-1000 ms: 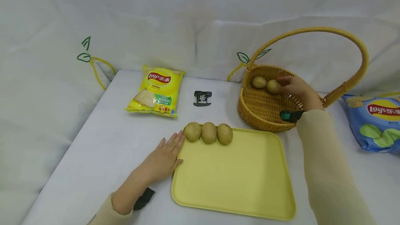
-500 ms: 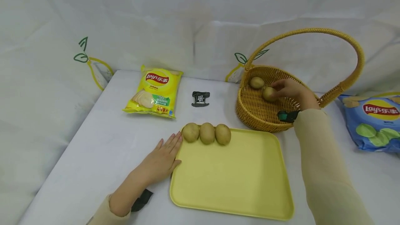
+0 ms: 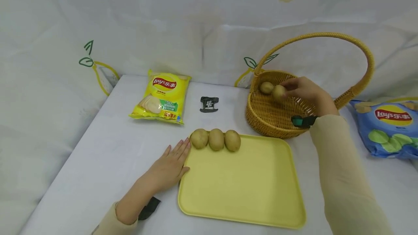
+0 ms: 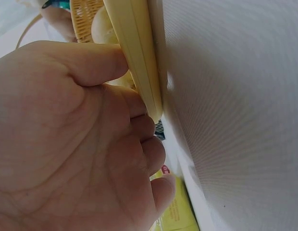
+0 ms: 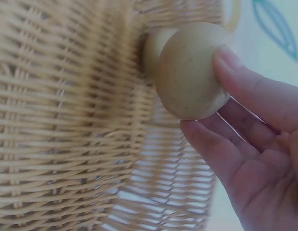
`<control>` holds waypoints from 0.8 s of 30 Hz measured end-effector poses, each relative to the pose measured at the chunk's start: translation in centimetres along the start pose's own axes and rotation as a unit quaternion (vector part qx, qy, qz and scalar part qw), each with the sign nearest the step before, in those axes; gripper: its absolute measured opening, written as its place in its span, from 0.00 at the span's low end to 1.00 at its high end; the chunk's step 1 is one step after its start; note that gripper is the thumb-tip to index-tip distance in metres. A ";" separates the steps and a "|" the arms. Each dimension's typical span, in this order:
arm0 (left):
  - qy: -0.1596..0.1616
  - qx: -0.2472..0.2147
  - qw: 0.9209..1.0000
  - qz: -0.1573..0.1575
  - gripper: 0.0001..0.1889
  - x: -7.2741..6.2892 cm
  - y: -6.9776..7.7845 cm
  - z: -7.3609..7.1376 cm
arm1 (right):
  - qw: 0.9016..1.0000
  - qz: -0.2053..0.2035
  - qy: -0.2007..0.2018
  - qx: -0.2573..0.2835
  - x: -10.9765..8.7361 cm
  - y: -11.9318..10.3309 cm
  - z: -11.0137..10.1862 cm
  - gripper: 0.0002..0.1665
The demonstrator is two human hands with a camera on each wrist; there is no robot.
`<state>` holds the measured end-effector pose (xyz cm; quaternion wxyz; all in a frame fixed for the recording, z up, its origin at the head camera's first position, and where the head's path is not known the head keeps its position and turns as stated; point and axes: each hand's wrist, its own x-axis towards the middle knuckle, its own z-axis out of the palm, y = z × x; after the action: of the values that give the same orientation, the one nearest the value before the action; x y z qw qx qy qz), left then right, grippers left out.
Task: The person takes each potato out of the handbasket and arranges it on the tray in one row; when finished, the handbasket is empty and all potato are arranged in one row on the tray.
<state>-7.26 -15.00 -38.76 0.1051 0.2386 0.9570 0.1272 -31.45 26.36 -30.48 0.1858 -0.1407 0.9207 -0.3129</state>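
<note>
Inside the wicker basket [image 3: 271, 113], my right hand [image 3: 305, 91] pinches a potato [image 3: 278, 93] between thumb and fingertips. The right wrist view shows that potato [image 5: 192, 72] up close, a smooth pale oval with small specks. Just behind it, a second potato [image 3: 266, 87] lies in the basket, partly covered in the right wrist view. My left hand [image 3: 168, 168] rests with straight fingers along the left edge of the yellow tray [image 3: 241, 188]. In the left wrist view the thumb and fingers touch the tray's side [image 4: 134, 48]. Three potatoes [image 3: 216, 139] sit in a row at the tray's back left.
A yellow chip bag [image 3: 161, 97] lies at the back left, beside a small black packet [image 3: 209, 104]. Right of the basket is a blue chip bag [image 3: 388, 128]. The tall basket handle [image 3: 326, 35] arches above my right hand. A white printed cloth [image 3: 163, 28] hangs behind.
The potato in my right hand moved first a little toward the front of the basket, then slightly back up beside the other one. My left hand and the tray potatoes stay in place.
</note>
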 end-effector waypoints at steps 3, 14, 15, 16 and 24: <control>-0.003 -0.002 1.000 -0.001 0.33 0.0 0.1 -0.1 | 1.000 -0.015 0.012 0.009 -0.5 -0.8 -0.2 0.32; -0.005 -0.003 1.000 -0.002 0.33 -0.1 0.1 -0.1 | 0.996 -0.055 0.075 0.008 -4.2 -3.5 -0.2 0.35; -0.005 -0.004 1.000 -0.002 0.33 -0.1 0.1 -0.1 | 0.995 -0.061 0.081 0.014 -4.6 -3.6 0.0 0.35; -0.006 -0.003 1.000 -0.003 0.33 -0.1 0.1 -0.1 | 0.994 -0.069 0.087 0.018 -5.0 -3.7 0.2 0.35; -0.011 -0.003 1.000 -0.004 0.33 0.0 0.2 -0.2 | 0.977 -0.144 0.140 0.072 -8.1 -4.0 2.4 0.27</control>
<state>-7.21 -14.93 -38.52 0.1163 0.2360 0.9564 0.1267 -22.64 25.07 -27.64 0.0175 -0.2131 0.8829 -0.4181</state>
